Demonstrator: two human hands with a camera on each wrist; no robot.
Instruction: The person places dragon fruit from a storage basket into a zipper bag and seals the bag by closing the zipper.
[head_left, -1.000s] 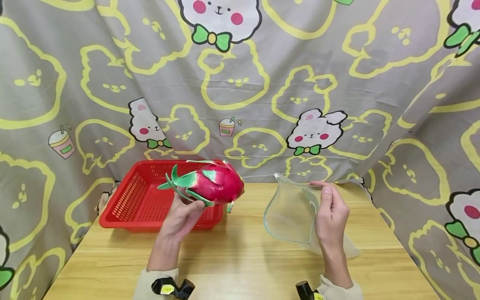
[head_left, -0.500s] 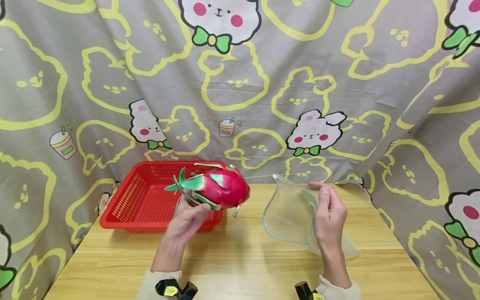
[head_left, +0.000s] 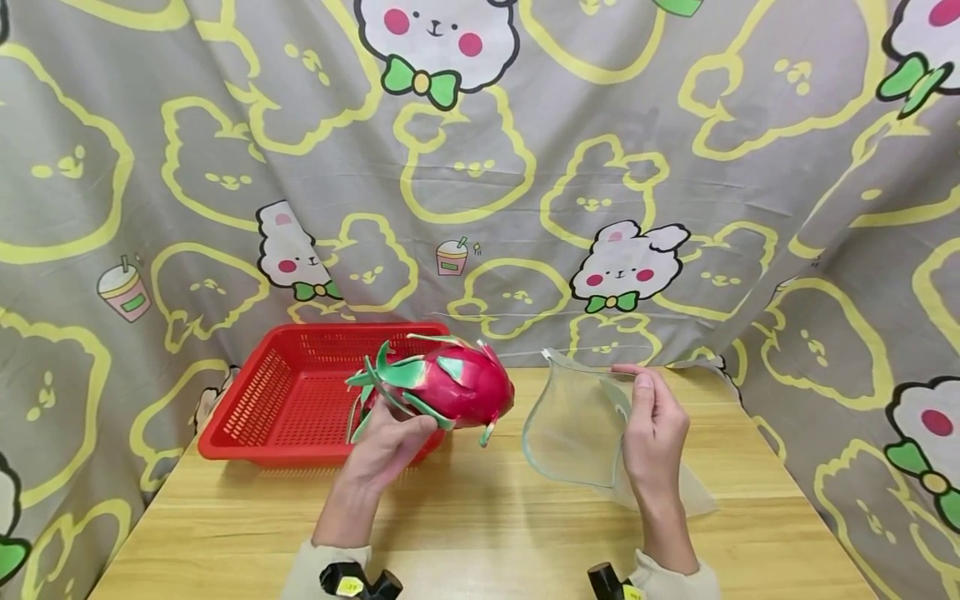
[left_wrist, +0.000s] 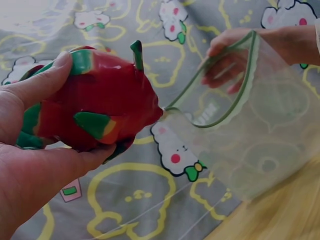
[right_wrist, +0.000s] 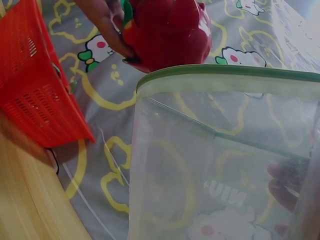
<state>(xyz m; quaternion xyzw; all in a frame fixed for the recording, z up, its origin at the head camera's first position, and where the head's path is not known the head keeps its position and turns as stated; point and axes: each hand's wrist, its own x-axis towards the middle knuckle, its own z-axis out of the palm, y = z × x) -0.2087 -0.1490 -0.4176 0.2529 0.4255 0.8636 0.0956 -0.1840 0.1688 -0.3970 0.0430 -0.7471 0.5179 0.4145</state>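
A dragon fruit (head_left: 468,387), glossy red with green scales, is gripped by my left hand (head_left: 386,446). It is held above the table, its leafy end over the red basket's right side and its rounded tip pointing right. In the left wrist view, thumb and fingers lie on opposite sides of the dragon fruit (left_wrist: 107,85). My right hand (head_left: 656,429) pinches the rim of a translucent zip bag (head_left: 573,433) with a pale green edge. The bag's mouth gapes toward the fruit, a gap apart from it. Some right-hand fingers (right_wrist: 285,187) show through the bag.
A red perforated basket (head_left: 247,417) stands at the back left of the wooden table (head_left: 487,533). Something green shows at its rim, partly hidden, in the right wrist view. A grey patterned curtain (head_left: 510,225) hangs behind and on both sides.
My left hand has carried the dragon fruit right and slightly down, closer to the bag. My right hand and the bag have barely moved.
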